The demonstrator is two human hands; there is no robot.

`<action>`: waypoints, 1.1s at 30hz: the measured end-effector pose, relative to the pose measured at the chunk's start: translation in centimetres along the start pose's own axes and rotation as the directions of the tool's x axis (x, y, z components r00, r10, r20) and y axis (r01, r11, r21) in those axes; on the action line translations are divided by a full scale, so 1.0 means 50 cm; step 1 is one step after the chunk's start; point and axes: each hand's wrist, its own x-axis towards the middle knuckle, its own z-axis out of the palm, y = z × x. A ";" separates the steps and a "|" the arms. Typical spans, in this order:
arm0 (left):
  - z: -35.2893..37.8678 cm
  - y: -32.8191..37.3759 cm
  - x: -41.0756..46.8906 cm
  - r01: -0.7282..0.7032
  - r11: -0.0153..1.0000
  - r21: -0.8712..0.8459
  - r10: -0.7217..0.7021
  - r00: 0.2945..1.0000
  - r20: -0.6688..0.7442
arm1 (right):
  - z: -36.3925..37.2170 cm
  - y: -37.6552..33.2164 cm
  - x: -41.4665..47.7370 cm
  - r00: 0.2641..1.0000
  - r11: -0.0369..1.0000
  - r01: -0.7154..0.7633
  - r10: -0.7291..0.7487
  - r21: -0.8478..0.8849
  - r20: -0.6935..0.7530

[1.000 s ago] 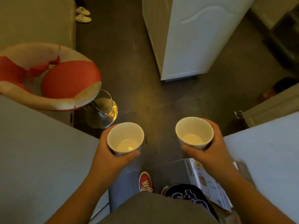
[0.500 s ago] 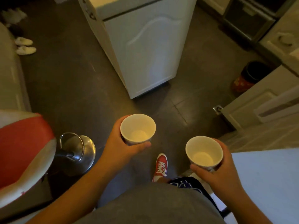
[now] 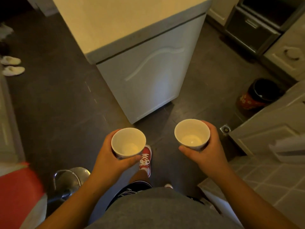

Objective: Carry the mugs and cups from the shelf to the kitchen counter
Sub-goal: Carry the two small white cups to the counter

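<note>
I hold two white cups, both upright and empty inside. The left cup (image 3: 128, 142) sits in my left hand (image 3: 107, 160), whose fingers wrap its side from below. The right cup (image 3: 192, 133) is gripped by my right hand (image 3: 209, 151), thumb across its near wall. Both cups hang at waist height over the dark floor, about a cup's width apart. A white cabinet with a pale counter top (image 3: 125, 23) stands straight ahead of the cups.
A red-seated bar stool (image 3: 18, 194) with a chrome base (image 3: 69, 180) stands at the lower left. A dark bin (image 3: 257, 95) sits on the floor at right, beside pale cabinets (image 3: 267, 124). White slippers (image 3: 11, 65) lie at far left. A tiled surface (image 3: 264, 182) is at lower right.
I have walked forward and turned right: the white cabinet and its top are nearer and more central, the stool slid to the lower left. Both hands still hold their cups.
</note>
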 end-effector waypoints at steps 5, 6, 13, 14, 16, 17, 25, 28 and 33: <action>-0.007 0.048 0.209 -0.077 0.996 0.038 0.069 0.981 0.179 | 0.017 -0.028 0.124 0.993 0.999 -0.043 0.045 0.025 -0.111; 0.001 0.063 0.245 -0.100 0.994 0.039 0.089 0.972 0.219 | 0.011 -0.031 0.140 0.988 0.998 -0.061 0.063 0.024 -0.143; 0.155 0.176 0.443 -0.216 0.976 0.024 0.177 0.853 0.492 | -0.102 -0.011 0.175 0.897 0.977 -0.203 0.211 0.062 -0.388; 0.191 0.192 0.464 -0.237 0.972 0.012 0.196 0.830 0.522 | -0.122 -0.002 0.175 0.880 0.972 -0.222 0.236 0.084 -0.412; 0.272 0.224 0.500 -0.270 0.963 -0.011 0.226 0.784 0.579 | -0.162 0.017 0.174 0.841 0.961 -0.247 0.277 0.126 -0.464; 0.316 0.242 0.514 -0.277 0.961 -0.019 0.232 0.761 0.606 | -0.181 0.030 0.174 0.820 0.956 -0.254 0.294 0.149 -0.492; 0.640 0.363 0.615 -0.339 0.940 -0.039 0.260 0.636 0.727 | -0.368 0.150 0.265 0.739 0.929 -0.283 0.370 0.239 -0.564; 0.700 0.399 0.651 -0.341 0.940 0.000 0.236 0.652 0.721 | -0.443 0.168 0.329 0.758 0.935 -0.282 0.355 0.217 -0.547; 0.736 0.434 0.715 -0.311 0.947 0.077 0.191 0.741 0.644 | -0.552 0.174 0.483 0.823 0.947 -0.284 0.320 0.148 -0.469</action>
